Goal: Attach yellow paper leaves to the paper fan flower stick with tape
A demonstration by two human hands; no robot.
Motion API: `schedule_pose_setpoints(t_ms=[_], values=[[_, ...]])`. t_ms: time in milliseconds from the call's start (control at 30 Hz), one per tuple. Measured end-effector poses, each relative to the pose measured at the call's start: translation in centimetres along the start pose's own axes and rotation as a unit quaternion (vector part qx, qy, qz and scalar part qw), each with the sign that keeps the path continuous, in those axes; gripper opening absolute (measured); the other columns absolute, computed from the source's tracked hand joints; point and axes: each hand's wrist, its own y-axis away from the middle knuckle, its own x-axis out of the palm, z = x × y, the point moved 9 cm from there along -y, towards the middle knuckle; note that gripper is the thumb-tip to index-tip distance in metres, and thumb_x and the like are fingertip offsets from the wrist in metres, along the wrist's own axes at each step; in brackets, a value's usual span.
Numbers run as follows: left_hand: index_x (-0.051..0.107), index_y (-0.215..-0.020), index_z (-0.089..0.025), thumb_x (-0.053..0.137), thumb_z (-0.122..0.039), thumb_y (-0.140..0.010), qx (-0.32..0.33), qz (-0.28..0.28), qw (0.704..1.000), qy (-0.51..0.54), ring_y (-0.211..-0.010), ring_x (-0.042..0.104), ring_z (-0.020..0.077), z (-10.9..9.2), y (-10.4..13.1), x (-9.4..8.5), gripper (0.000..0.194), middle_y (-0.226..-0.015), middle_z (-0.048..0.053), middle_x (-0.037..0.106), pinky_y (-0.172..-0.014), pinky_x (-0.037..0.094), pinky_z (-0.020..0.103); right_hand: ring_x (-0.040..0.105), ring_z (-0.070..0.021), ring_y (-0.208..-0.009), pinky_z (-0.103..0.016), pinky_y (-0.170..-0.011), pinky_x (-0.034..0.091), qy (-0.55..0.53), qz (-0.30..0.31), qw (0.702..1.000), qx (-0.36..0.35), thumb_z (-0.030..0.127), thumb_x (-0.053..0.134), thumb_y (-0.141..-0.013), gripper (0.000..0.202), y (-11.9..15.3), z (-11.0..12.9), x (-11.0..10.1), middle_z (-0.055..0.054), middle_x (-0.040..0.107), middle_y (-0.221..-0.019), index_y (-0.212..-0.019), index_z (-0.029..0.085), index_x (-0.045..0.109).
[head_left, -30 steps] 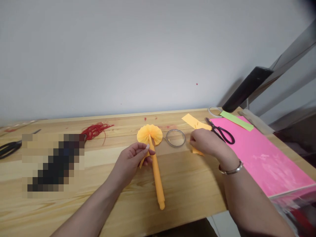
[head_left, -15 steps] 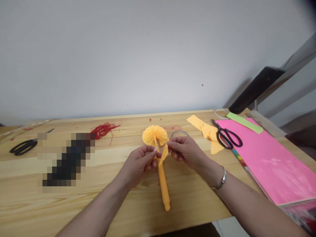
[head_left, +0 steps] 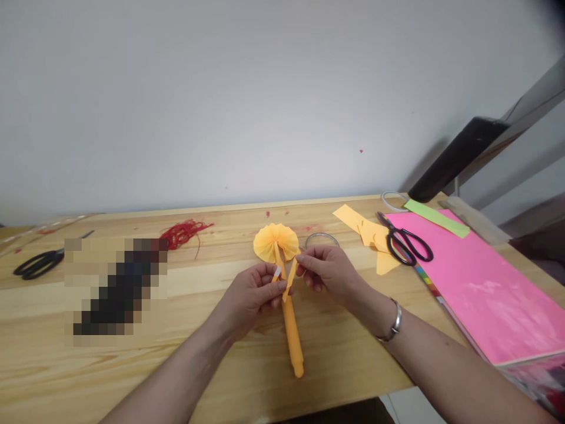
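Note:
My left hand (head_left: 253, 291) pinches a narrow orange paper strip (head_left: 291, 279), thumb over the folded lower part. A small white tab (head_left: 277, 272) shows at its index fingertip. Fingers of my right hand (head_left: 329, 266) are closed on the strip's upper end. Behind the hands lies a pleated orange paper fan (head_left: 275, 238), spread nearly round, with a stem running down between them. An orange tube (head_left: 293, 338) with a narrower rounded end lies below, its upper end hidden by my left hand and the strip.
Black-handled scissors (head_left: 408, 244) rest on pink paper (head_left: 494, 288) beside orange scraps (head_left: 373, 235) and a green strip (head_left: 436, 218). Left stand other scissors (head_left: 42, 264), red string (head_left: 183, 234) and a blurred dark object (head_left: 119, 291). A clear ring (head_left: 322, 237) lies behind my right hand.
My left thumb has moved right onto the lower part of the strip. The strip looks narrower, turned more edge-on. My right hand has shifted slightly left.

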Motion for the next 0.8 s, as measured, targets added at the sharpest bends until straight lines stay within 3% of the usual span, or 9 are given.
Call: schedule_pose_setpoints(t_ms=[367,533,667,800], values=[[0.058,-0.074,-0.014,0.077,-0.019,-0.06,-0.002,0.016,1.0,0.027,-0.043,0.043,0.0018,-0.2,0.2,0.2,0.024,-0.057,-0.004,0.057,-0.042,0.026,0.013,0.049,-0.0045,-0.039,-0.016,-0.033,0.031,-0.014,0.024,1.0,0.012,0.041,0.07,-0.067,0.03,0.0,-0.3,0.3,-0.003,0.063,-0.063,-0.063,0.013,0.059],[0.059,-0.079,-0.012,0.075,-0.016,-0.062,-0.027,0.031,0.998,0.055,-0.043,0.04,0.0008,0.1,0.2,0.3,0.023,-0.061,-0.001,0.06,-0.041,0.024,0.012,0.051,-0.0065,-0.046,-0.017,-0.036,0.034,-0.048,0.054,0.997,0.005,0.035,0.062,-0.075,0.028,-0.2,-0.3,0.4,-0.001,0.062,-0.067,-0.094,0.015,0.063],[0.057,-0.073,-0.012,0.073,-0.013,-0.063,-0.053,0.038,0.993,0.096,-0.04,0.037,0.0,0.2,0.3,0.6,0.019,-0.059,-0.001,0.059,-0.039,0.021,0.012,0.052,-0.0066,-0.054,-0.019,-0.045,0.04,0.088,0.048,0.988,-0.119,0.018,0.055,-0.076,0.033,0.1,1.6,0.3,0.0,0.061,-0.078,-0.108,0.021,0.06],[0.056,-0.071,-0.011,0.07,-0.009,-0.065,-0.065,0.048,0.987,0.14,-0.04,0.034,-0.0005,0.1,0.5,0.8,0.015,-0.057,-0.001,0.057,-0.039,0.022,0.012,0.058,-0.0107,-0.075,-0.023,-0.061,0.046,0.265,0.015,0.923,-0.279,0.004,0.048,-0.074,0.036,1.5,4.2,0.8,-0.004,0.063,-0.095,-0.103,0.021,0.063]])
